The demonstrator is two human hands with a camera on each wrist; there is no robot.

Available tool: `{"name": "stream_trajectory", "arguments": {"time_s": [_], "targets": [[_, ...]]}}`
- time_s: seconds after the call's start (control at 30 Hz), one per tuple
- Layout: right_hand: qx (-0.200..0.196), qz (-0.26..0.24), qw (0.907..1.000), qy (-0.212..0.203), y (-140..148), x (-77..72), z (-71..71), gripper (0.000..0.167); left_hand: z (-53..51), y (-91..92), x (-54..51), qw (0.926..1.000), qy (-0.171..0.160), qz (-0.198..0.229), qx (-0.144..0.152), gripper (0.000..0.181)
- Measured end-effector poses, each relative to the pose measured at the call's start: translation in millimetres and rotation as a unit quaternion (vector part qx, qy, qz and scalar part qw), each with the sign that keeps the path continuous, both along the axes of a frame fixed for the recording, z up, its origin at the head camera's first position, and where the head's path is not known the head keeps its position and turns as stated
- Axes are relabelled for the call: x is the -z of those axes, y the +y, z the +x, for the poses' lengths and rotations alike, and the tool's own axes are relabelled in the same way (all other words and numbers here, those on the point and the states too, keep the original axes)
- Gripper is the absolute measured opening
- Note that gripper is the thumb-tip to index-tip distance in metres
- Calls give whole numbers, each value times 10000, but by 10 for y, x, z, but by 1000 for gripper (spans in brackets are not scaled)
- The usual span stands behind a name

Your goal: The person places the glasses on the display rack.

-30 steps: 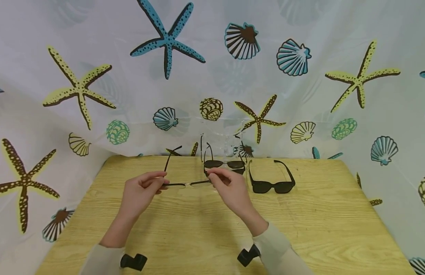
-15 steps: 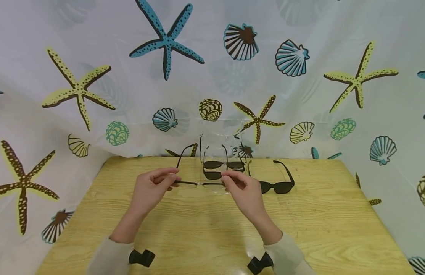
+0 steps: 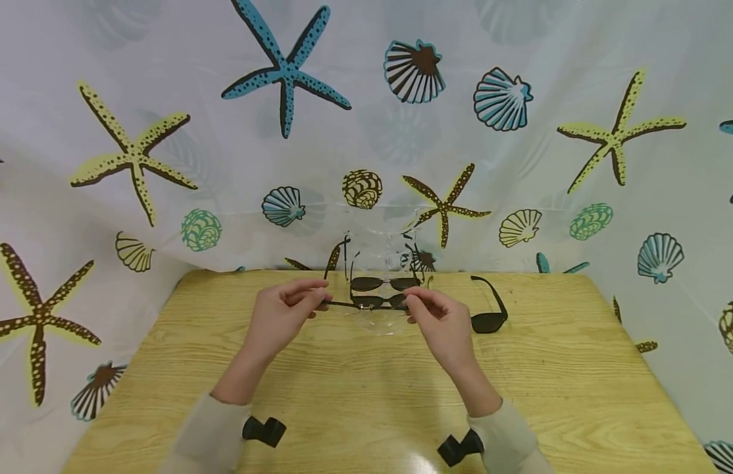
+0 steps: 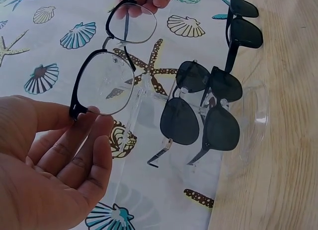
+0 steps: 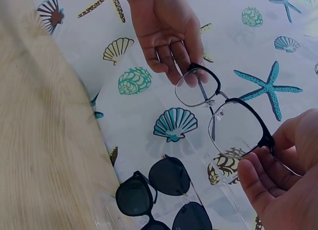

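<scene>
My left hand (image 3: 286, 316) and right hand (image 3: 443, 322) pinch opposite ends of a pair of eyeglasses (image 3: 343, 303) with a dark upper rim and clear lenses. Both wrist views show the glasses unfolded, held at the hinge corners. Behind them stands a clear plastic display rack (image 4: 261, 111). Two pairs of sunglasses hang on it, one with thin metal rims (image 3: 368, 284), the other black-framed (image 4: 222, 128) and lower. In the head view the held glasses overlap the lower pair; whether they touch the rack cannot be told.
More black sunglasses (image 3: 489, 322) lie unfolded on the wooden table (image 3: 343, 408), right of the rack, partly behind my right hand. A white curtain (image 3: 236, 151) printed with starfish and shells hangs around the table's back and sides.
Both hands have carried the eyeglasses rightward, from left of the rack to in front of it, and now slightly farther back. The sunglasses on the rack and table have stayed put.
</scene>
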State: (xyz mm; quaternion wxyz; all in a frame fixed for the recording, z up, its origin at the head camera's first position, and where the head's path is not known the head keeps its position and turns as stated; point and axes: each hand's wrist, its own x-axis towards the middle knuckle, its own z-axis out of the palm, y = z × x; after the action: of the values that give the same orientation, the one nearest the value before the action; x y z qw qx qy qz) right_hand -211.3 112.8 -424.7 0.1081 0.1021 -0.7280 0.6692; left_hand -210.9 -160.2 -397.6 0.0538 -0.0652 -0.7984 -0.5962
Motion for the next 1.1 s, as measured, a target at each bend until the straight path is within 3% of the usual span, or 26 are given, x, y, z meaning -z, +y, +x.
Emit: {"name": "stream_trajectory", "arguments": {"time_s": [0.43,0.7,1.1], "targets": [[409,162,9990,-97,86,-14,-310,24,-170,212,27,9999,1,150,32,32],[368,353,9987,-52,87,-29,-460,29,-270,234,97,9998,145,104,14,39],[399,535,9973,-298,76,-4,-688,36,-470,336,127,9996,197,158,-131,41]]}}
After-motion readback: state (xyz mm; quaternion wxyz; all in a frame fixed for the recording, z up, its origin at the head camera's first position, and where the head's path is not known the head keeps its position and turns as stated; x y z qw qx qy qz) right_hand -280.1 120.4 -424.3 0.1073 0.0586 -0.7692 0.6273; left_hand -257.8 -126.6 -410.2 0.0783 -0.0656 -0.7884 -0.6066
